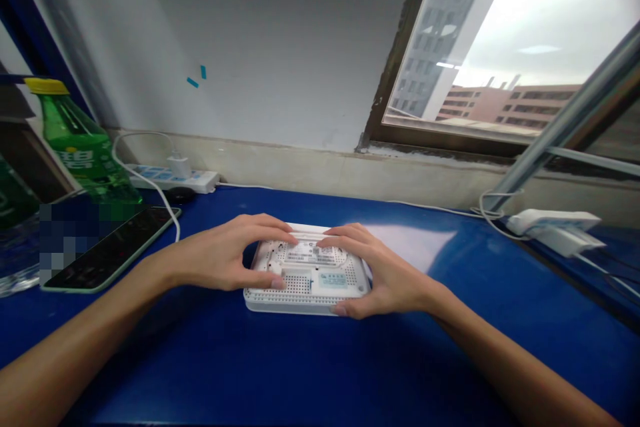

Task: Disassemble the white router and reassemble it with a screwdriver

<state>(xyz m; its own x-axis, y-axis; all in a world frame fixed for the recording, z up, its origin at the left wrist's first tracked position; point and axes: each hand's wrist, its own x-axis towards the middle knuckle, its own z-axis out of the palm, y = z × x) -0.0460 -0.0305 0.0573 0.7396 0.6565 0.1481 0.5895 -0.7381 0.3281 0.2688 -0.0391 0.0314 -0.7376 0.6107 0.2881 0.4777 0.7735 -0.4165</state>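
A white, flat device [299, 283] with rounded corners is lying on the blue table [235, 367], in front of the person. Its upper face is showing many small holes, a white printed label in the upper middle part, and a pale blue sticker [333, 281] nearer to the front edge.

The left hand [225, 253] is reaching over the left side, its fingers bending onto the upper face and its thumb lying on the small holes; whether it is gripping or only resting, I cannot tell. The right hand [387, 275] is holding the right side, with fingers curving over the top and thumb pressing at the front edge. Both hands are partly covering the device.

To the left, a phone [113, 250] is lying face up, and a green bottle [83, 147] with yellow cap is standing behind it. A white power strip [195, 180] with a plugged charger [179, 165] is resting near the wall [280, 47]. At the right, white adapters [560, 223] are lying near a metal bar [565, 117], below the window [480, 67].
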